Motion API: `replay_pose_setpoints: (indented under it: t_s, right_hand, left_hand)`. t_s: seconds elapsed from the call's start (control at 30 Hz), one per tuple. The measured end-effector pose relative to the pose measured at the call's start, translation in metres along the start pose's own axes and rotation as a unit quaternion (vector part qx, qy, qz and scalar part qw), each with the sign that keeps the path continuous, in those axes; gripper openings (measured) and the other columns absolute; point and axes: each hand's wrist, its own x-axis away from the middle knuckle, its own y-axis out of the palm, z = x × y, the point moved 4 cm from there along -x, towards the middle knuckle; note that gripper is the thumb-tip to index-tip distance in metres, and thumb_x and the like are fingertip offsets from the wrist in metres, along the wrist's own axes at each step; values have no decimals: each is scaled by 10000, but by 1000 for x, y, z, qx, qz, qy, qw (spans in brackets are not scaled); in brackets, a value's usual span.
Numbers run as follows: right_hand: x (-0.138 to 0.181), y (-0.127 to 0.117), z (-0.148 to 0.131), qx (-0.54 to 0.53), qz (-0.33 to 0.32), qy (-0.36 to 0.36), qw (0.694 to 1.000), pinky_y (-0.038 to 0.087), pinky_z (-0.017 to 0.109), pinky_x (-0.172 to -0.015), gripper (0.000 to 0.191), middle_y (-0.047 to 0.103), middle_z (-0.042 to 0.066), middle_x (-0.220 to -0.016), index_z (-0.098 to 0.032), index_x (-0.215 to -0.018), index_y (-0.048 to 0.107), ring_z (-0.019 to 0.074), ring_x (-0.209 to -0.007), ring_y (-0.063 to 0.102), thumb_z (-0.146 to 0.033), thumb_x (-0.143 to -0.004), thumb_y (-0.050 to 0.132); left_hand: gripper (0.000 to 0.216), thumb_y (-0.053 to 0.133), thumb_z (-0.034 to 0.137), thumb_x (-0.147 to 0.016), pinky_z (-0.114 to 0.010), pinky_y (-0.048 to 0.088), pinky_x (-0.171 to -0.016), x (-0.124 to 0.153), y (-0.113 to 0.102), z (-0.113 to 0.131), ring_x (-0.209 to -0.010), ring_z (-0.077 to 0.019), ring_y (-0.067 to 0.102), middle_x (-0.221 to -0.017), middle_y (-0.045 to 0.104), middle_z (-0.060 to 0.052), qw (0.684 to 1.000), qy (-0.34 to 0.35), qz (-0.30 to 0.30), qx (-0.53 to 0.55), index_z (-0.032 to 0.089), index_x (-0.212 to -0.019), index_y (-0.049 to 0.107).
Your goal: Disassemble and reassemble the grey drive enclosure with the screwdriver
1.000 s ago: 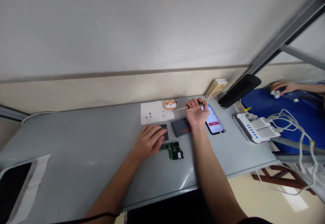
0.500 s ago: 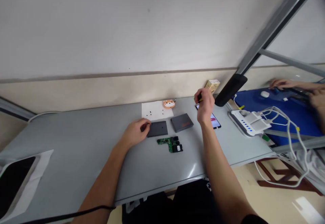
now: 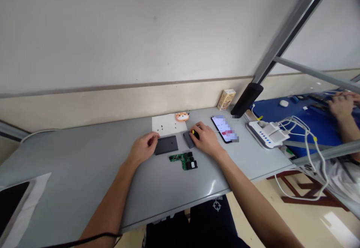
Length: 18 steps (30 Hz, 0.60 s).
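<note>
My left hand (image 3: 143,147) rests at the left edge of a flat dark grey cover (image 3: 166,145), its thumb and fingertips pinched together; what is between them is hidden. Curled over a dark grey box-shaped casing (image 3: 188,140), my right hand (image 3: 206,138) grips a screwdriver (image 3: 193,132) with a black and yellow handle. A thin shaft seems to stick out on the hand's right side. Just in front of the cover and casing lies a green circuit board (image 3: 184,159) with black parts. Behind them, several tiny dark screws (image 3: 162,126) are scattered on white paper (image 3: 157,121).
An orange animal-faced case (image 3: 182,117) sits on the paper. To the right are a lit phone (image 3: 223,129), a small carton (image 3: 226,99), a black cylinder (image 3: 247,100) and a power strip (image 3: 264,133) with white cables. Another person's hands (image 3: 341,103) are at the blue table.
My right hand has come down and left from above the phone to the grey casing, carrying the screwdriver. My left hand stays by the cover. The view has shifted slightly.
</note>
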Motion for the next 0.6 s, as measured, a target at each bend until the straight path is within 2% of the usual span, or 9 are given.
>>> replay_pose_setpoints:
  t_s: [0.27,0.6]
  right_hand:
    - [-1,21,-16,28,21,4,999,389,385,-860,208,647,96,-1051,-219,-1063,640,239,-906,582,-287,-1009,451]
    - [2,23,-15,29,34,14,999,376,385,-824,180,646,86,-993,-227,-1039,638,241,-892,573,-280,-998,470]
  left_hand:
    - [249,471,321,-968,-261,431,-649,1,-2,8,-620,-138,569,-754,679,-3,1000,3,14,-18,218,-994,696]
    - [235,498,293,-928,-260,422,-642,1,-8,11,-603,-141,571,-680,659,2,998,9,38,-50,214,-935,718]
